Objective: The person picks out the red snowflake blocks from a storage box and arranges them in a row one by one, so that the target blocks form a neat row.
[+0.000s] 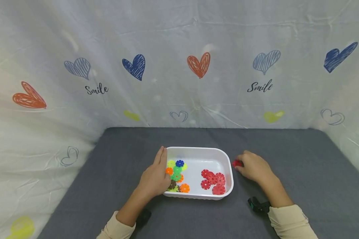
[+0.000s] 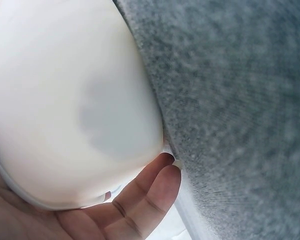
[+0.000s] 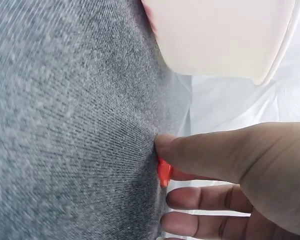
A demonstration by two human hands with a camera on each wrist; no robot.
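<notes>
A white plastic tray [image 1: 194, 149] lies on the grey cloth. My left hand [image 1: 155, 177] holds its left end, with fingers along the outer wall and the thumb at the rim; in the left wrist view, fingers [image 2: 162, 187] bend round the tray's wall. Just beyond the tray's right end, my right hand [image 1: 254, 166] pinches a red flower-shaped plastic disc [image 1: 237, 163] by thumb and fingers, down at the cloth. The right wrist view shows that red disc [image 3: 164, 172] edge-on below the thumb. Inside the tray, several red flower discs [image 1: 212, 178] cluster on the right.
Mixed flower discs [image 1: 177, 170] in green, yellow, orange, blue and brown sit at the tray's left, partly hidden by the left hand. Grey cloth [image 1: 122, 149] covers the table. A white curtain [image 1: 227, 33] printed with hearts hangs behind and at both sides.
</notes>
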